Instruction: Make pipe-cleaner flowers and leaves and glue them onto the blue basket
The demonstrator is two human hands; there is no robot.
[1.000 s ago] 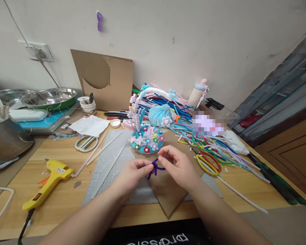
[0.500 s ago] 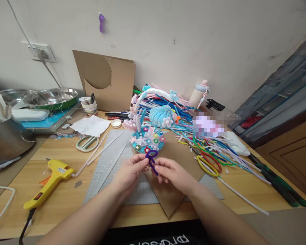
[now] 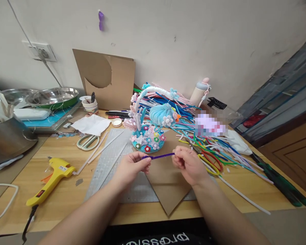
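A dark purple pipe cleaner (image 3: 163, 156) is stretched nearly straight between my two hands, above a brown cardboard sheet. My left hand (image 3: 132, 166) pinches its left end between thumb and fingers; a short purple bit shows at the fingertips. At the other end, my right hand (image 3: 190, 165) is closed on the tip, with the fingers curled. Just beyond the hands stands a blue pipe-cleaner basket (image 3: 135, 146) filled with small flowers. Its white arched handle (image 3: 159, 90) bears more flowers, and a light blue shell shape (image 3: 160, 114) sits at its right.
A yellow hot glue gun (image 3: 52, 180) lies at left, near scissors (image 3: 88, 143) and white paper (image 3: 91, 125). The grey cutting mat (image 3: 104, 170) lies partly under the cardboard (image 3: 167, 190). Many coloured pipe cleaners (image 3: 209, 153) spread across the back and right.
The purple pipe cleaner was looped between my fingers and is now pulled out into a line. My right hand has moved right and slightly up, away from my left.
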